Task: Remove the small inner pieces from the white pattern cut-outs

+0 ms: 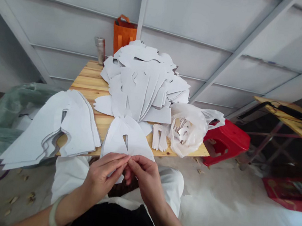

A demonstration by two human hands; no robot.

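Note:
My left hand (106, 172) and my right hand (143, 175) meet over my lap at the table's near edge. Thumb and fingers of both are pinched together, tip to tip, on the near part of a white cut-out sheet (115, 139). This sheet is curved, with a narrow slot in its middle, and its far part rests on the table; my fingers cover the spot they grip. To the left, a stack of similar white cut-out sheets (45, 120) overhangs the table edge. Beyond my hands rises a large heap of white cut-out sheets (135, 84).
A whitish plastic bag (191, 145) of small cut scraps sits right on the wooden table (88, 78), beside small pale U-shaped pieces (160, 137). Left is a green plastic bag (8, 108). Behind stand a tumbler (100, 50) and an orange bag (124, 34). A red stool (228, 142) is right.

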